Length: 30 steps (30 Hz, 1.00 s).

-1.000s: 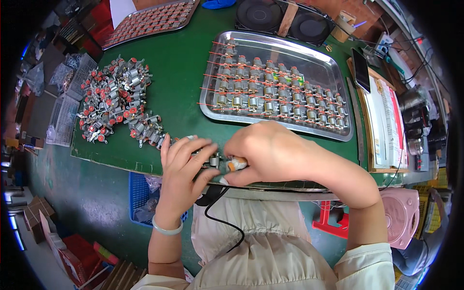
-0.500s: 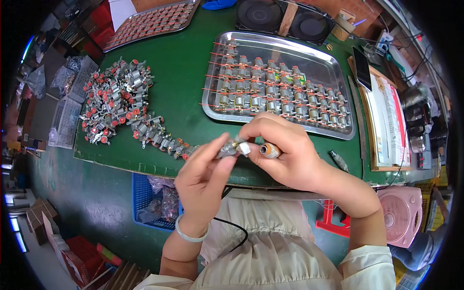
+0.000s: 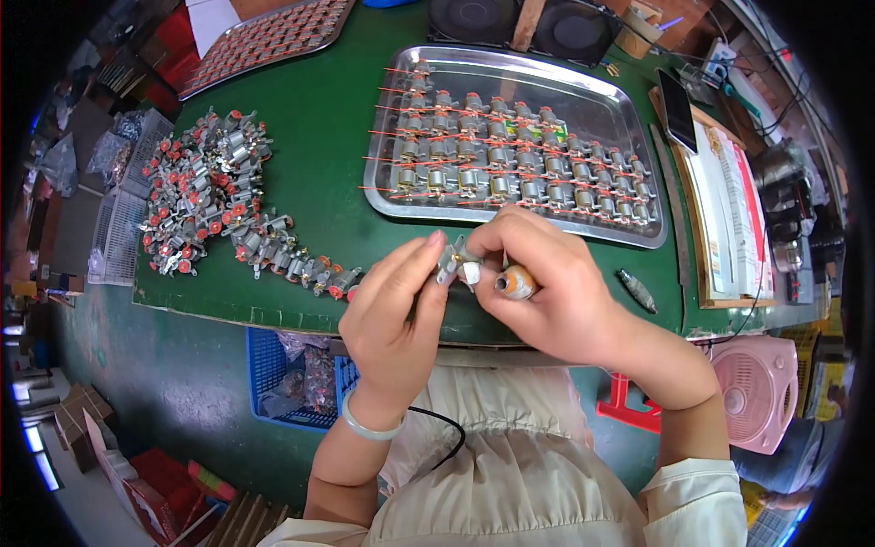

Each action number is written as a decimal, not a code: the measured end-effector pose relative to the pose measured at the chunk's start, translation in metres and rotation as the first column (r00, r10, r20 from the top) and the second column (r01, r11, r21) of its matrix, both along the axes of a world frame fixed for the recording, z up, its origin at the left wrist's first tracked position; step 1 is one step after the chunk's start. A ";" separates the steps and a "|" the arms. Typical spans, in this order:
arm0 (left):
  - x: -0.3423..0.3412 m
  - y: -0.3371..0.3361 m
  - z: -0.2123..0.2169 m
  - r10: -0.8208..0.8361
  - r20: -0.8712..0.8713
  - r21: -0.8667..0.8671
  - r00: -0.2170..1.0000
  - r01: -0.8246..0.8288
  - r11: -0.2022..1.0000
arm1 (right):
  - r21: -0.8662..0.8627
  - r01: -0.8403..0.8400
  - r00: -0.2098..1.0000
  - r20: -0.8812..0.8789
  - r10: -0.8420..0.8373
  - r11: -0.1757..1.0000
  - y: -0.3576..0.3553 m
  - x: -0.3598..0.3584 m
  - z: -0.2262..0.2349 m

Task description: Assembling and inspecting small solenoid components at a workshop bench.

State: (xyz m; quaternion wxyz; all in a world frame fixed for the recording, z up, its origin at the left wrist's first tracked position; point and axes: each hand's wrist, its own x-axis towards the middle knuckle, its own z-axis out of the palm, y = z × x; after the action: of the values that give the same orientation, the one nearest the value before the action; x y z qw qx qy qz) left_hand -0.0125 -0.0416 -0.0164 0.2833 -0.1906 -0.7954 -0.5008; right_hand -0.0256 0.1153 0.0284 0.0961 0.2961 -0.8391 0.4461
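Observation:
My left hand [image 3: 394,301] and my right hand [image 3: 547,283] meet above the front edge of the green mat [image 3: 319,137]. Between their fingertips they pinch one small grey motor [image 3: 453,264]. My right hand also grips a short orange-handled tool [image 3: 516,282], its round end facing the camera. A loose heap of small motors with red caps [image 3: 205,210] lies at the left, trailing toward my left hand. Behind my hands stands a metal tray [image 3: 602,109] with rows of motors with thin red wires.
A blue crate [image 3: 273,374] sits under the bench edge. A second tray of parts [image 3: 264,36] is at the far back left. A clipboard with papers [image 3: 729,210] and a phone lie at the right, a pink fan [image 3: 756,392] below them. Two black round speakers [image 3: 519,23] stand behind.
My hands have lifted from the mat's front edge and now hold the motor up nearer the camera; the left hand swung round to pinch it from the left.

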 end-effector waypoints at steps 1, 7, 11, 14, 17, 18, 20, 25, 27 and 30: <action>0.001 0.003 -0.001 -0.010 0.005 0.003 1.000 0.010 1.000 | 0.003 0.010 1.000 0.005 -0.010 1.000 0.006 0.000 0.001; 0.007 0.008 -0.002 -0.610 0.294 0.660 0.736 0.306 0.687 | -0.177 0.076 0.931 0.366 -0.006 0.981 0.033 0.002 0.012; 0.006 0.015 0.003 -0.644 0.343 0.608 0.684 0.360 0.707 | -0.154 -0.006 0.966 0.254 0.045 0.988 0.034 0.003 0.007; 0.009 0.018 0.006 -0.609 0.338 0.590 0.717 0.343 0.731 | -0.043 -0.024 0.985 0.168 0.030 0.999 0.034 0.005 0.010; 0.013 0.021 0.006 -0.573 0.311 0.595 0.758 0.315 0.739 | -0.061 -0.003 0.996 0.092 0.009 0.998 0.031 0.009 0.005; 0.013 0.020 0.003 -0.587 0.298 0.582 0.752 0.345 0.737 | -0.063 -0.004 0.996 0.092 0.009 0.998 0.031 0.010 0.005; 0.014 0.021 0.003 -0.567 0.304 0.559 0.766 0.338 0.757 | -0.047 -0.010 0.997 0.081 0.014 0.999 0.031 0.012 0.005; 0.012 0.026 -0.001 -0.484 0.222 0.497 0.846 0.329 0.803 | -0.072 0.009 0.999 0.045 -0.006 0.997 0.029 0.018 0.002; 0.012 0.028 -0.003 -0.450 0.173 0.454 0.876 0.334 0.826 | -0.088 0.015 1.000 0.026 -0.012 0.996 0.029 0.020 0.000; 0.014 0.035 -0.003 -0.425 0.164 0.497 0.890 0.298 0.815 | -0.080 0.061 0.998 0.019 -0.059 0.995 0.027 0.024 0.000</action>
State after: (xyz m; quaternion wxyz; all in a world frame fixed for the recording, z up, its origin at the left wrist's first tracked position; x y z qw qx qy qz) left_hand 0.0013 -0.0068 -0.0194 0.1090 -0.1981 -0.6336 -0.7399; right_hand -0.0018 0.1419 0.0279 0.1143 0.2631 -0.8298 0.4787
